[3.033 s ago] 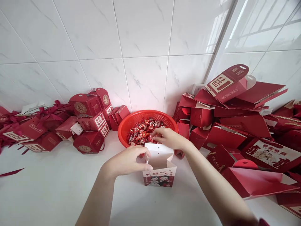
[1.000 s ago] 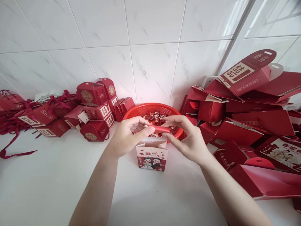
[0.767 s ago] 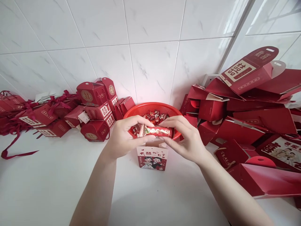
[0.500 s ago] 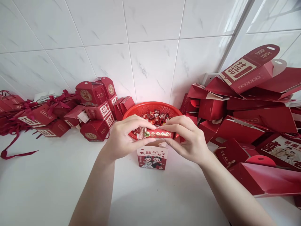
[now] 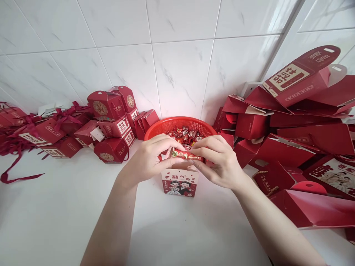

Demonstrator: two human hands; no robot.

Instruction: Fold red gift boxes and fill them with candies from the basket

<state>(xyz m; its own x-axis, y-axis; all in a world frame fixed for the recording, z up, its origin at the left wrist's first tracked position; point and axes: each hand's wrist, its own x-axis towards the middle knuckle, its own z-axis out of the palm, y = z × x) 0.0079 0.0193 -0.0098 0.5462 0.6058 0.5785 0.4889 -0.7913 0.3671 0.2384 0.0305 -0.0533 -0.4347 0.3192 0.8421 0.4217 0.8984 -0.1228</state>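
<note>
Between both hands lies a red wrapped candy roll (image 5: 186, 154) with gold marks, level above an open box. My left hand (image 5: 153, 157) pinches its left end, where a clear wrapper edge and a green-and-gold mark show. My right hand (image 5: 216, 159) grips the right end between thumb and fingers. Directly below stands a small open-topped box (image 5: 179, 187) printed with a cartoon couple. Behind the hands, a red mesh basket (image 5: 180, 121) holds many small red wrapped candies (image 5: 184, 135); its front is hidden by the hands.
Closed red boxes (image 5: 111, 150) are stacked at left, beside ribboned boxes (image 5: 52, 131) and a trailing ribbon (image 5: 19, 177). A large heap of red cartons (image 5: 294, 149) fills the right side of the white table (image 5: 166, 236). A tiled wall (image 5: 180, 74) rises behind.
The candy roll has come slightly lower toward the box and its middle now looks bent or less straight. Both hands still hold it. The view has shifted a little.
</note>
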